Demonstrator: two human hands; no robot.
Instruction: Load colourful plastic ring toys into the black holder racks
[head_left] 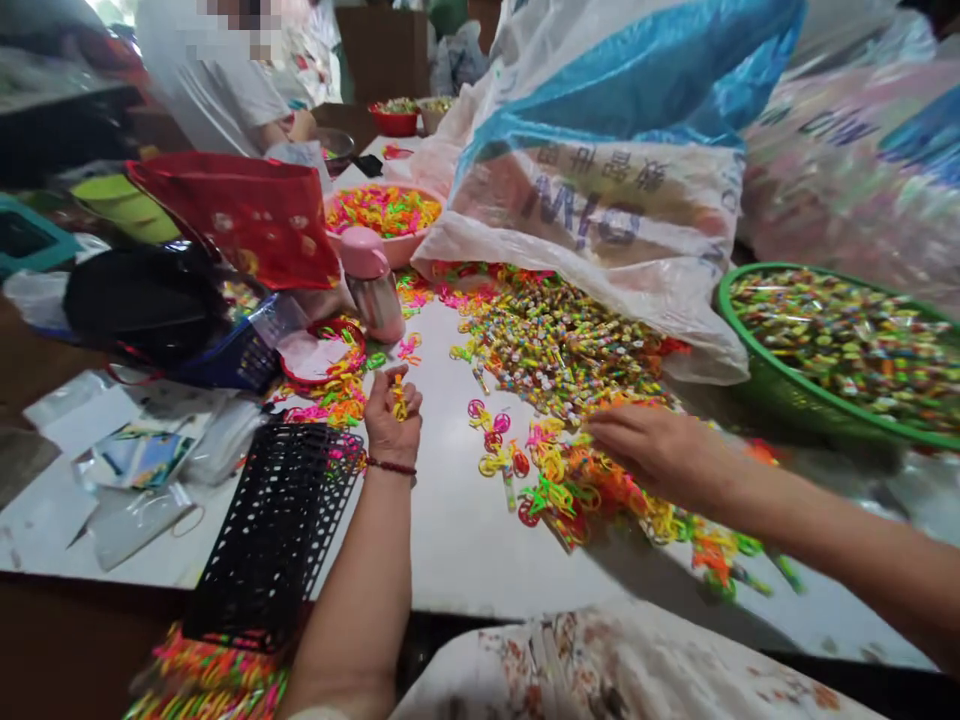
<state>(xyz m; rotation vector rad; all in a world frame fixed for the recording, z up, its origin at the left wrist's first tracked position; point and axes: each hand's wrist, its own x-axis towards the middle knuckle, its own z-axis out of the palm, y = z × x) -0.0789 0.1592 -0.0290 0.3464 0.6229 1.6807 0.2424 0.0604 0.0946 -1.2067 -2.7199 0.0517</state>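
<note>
My left hand (394, 420), palm up with curled fingers, holds a small yellow plastic piece (400, 400) above the white table (450, 570). Over the right side of the pile is my right hand (637, 440), fingers pressed together and pointing left. Whatever lies between those fingertips is hidden. Under and beside it spread colorful plastic pieces with rings (551, 490) in yellow, green, red and orange. Behind them rises a heap of small multicolored tubes (562, 340). Loose pink, orange and yellow plastic pieces (337, 395) lie left of my left hand.
A black perforated basket (262, 530) stands at the table's front left. Behind are a pink-lidded flask (369, 285), a red bag (240, 215) and a pink basin (386, 215). A large plastic sack (600, 200) and a green basket (840, 390) flank the heap. Another person (202, 80) sits back left.
</note>
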